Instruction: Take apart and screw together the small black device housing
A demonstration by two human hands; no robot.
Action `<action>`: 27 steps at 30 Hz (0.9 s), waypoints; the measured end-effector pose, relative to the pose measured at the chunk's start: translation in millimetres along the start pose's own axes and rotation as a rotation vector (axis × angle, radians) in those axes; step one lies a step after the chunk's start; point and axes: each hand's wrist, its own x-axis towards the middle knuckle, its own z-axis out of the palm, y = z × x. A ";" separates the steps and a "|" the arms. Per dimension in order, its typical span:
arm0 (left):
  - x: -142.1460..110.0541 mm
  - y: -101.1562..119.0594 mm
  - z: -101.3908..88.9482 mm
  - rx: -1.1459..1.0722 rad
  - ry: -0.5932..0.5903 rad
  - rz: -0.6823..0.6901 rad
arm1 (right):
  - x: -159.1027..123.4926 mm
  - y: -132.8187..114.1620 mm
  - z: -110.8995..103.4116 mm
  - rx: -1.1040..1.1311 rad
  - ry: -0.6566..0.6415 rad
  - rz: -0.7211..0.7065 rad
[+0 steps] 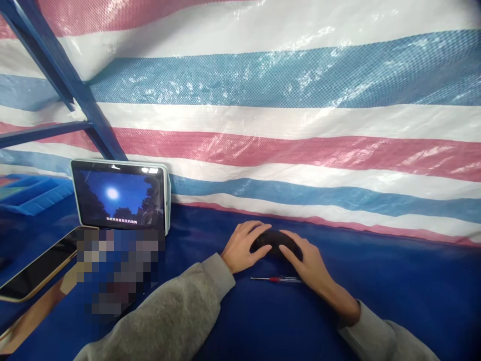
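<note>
A black, rounded computer mouse (pixel 277 242) rests on the blue tabletop, with both of my hands around it. My left hand (pixel 243 246) grips its left side, thumb towards me and fingers over the far edge. From the right, my right hand (pixel 308 258) holds the other end, its thumb lying along the near side. The palms hide both ends of the mouse. Just on the near side lies a thin screwdriver (pixel 276 279) with a red and clear handle, its shaft pointing left. The handle's end reaches close to my right hand.
A tablet (pixel 119 198) playing a video leans by the striped tarp wall (pixel 285 120). Left of it are a phone (pixel 41 265) and a blue compartment tray (pixel 41 198). A blue metal frame (pixel 60 60) rises at upper left. A pixelated patch covers an area below the tablet.
</note>
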 end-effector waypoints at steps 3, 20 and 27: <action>-0.8 -1.9 2.6 0.025 -0.023 0.116 | -1.0 1.0 3.6 -0.028 -0.033 -0.010; 0.8 -2.2 3.0 0.043 -0.116 0.127 | -2.8 -35.4 -53.8 -0.364 -0.572 -0.103; 1.8 -0.3 2.2 0.013 -0.125 0.089 | -2.3 -35.3 -53.4 -0.375 -0.551 -0.140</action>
